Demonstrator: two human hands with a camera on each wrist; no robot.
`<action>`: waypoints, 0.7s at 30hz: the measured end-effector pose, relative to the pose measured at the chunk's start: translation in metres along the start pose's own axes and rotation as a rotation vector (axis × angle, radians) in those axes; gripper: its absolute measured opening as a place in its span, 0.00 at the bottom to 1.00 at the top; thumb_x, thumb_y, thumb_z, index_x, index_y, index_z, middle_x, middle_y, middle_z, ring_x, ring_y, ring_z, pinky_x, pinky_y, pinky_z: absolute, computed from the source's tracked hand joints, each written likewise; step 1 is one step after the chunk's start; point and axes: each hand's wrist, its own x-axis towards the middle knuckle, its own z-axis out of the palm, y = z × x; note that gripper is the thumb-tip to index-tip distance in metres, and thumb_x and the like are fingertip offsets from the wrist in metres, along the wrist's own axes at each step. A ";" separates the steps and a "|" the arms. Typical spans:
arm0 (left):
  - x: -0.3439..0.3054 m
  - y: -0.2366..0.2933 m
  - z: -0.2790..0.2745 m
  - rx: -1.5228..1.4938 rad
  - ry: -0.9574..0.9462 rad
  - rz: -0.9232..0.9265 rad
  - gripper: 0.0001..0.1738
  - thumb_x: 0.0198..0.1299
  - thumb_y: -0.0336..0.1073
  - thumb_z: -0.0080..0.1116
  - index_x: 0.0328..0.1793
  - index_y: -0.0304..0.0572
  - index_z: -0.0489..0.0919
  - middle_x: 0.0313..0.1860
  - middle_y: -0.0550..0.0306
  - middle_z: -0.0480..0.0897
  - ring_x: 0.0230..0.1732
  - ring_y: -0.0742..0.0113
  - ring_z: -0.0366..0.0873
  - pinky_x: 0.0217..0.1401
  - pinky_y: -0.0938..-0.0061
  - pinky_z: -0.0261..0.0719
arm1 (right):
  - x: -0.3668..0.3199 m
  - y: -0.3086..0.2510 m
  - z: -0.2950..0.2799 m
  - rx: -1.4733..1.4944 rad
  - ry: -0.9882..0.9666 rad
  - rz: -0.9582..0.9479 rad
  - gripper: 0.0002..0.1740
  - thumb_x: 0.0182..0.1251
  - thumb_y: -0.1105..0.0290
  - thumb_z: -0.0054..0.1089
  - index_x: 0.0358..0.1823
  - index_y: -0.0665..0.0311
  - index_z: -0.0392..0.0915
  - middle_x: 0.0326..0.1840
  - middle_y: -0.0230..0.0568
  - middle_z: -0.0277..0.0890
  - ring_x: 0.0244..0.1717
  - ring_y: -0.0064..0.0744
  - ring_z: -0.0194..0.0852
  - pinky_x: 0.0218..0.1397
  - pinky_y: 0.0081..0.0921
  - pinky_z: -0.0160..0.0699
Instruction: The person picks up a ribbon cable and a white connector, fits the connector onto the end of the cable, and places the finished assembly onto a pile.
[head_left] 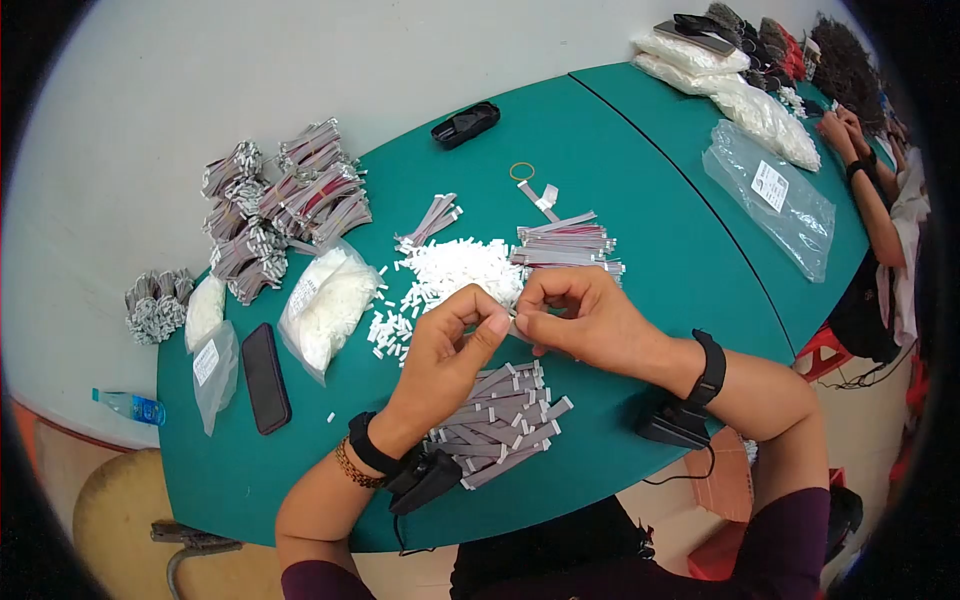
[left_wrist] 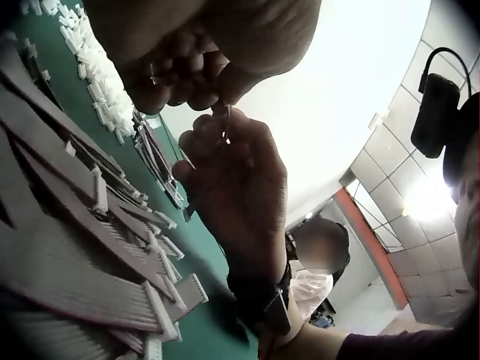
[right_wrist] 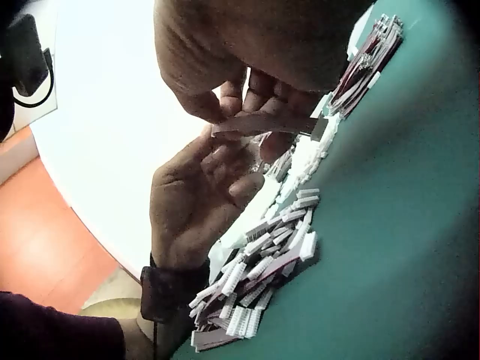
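Ribbon cable [right_wrist: 262,122] is pinched by left hand [head_left: 445,350] and right hand [head_left: 585,320]; it is best kept flat between the grips.

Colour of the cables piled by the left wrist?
Grey cables with white end connectors; head view shows it best.
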 end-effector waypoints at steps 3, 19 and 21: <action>0.000 0.001 -0.002 -0.031 -0.014 -0.026 0.12 0.64 0.40 0.54 0.33 0.40 0.71 0.23 0.68 0.69 0.26 0.81 0.63 0.29 0.85 0.60 | 0.000 0.002 0.000 0.037 0.005 0.003 0.05 0.60 0.73 0.57 0.28 0.67 0.73 0.25 0.28 0.70 0.27 0.13 0.68 0.30 0.16 0.75; -0.001 -0.002 -0.002 0.071 -0.024 -0.029 0.10 0.64 0.36 0.54 0.33 0.40 0.71 0.26 0.71 0.68 0.27 0.85 0.59 0.30 0.86 0.56 | 0.000 0.008 -0.001 -0.230 0.011 -0.176 0.04 0.55 0.76 0.57 0.25 0.67 0.72 0.24 0.27 0.69 0.28 0.12 0.64 0.27 0.14 0.65; 0.001 -0.002 -0.003 -0.024 -0.053 -0.076 0.09 0.64 0.36 0.54 0.33 0.41 0.71 0.26 0.71 0.68 0.27 0.84 0.59 0.30 0.86 0.57 | 0.000 0.006 -0.002 -0.237 -0.023 -0.137 0.04 0.56 0.77 0.57 0.26 0.67 0.72 0.25 0.26 0.69 0.28 0.10 0.65 0.25 0.13 0.65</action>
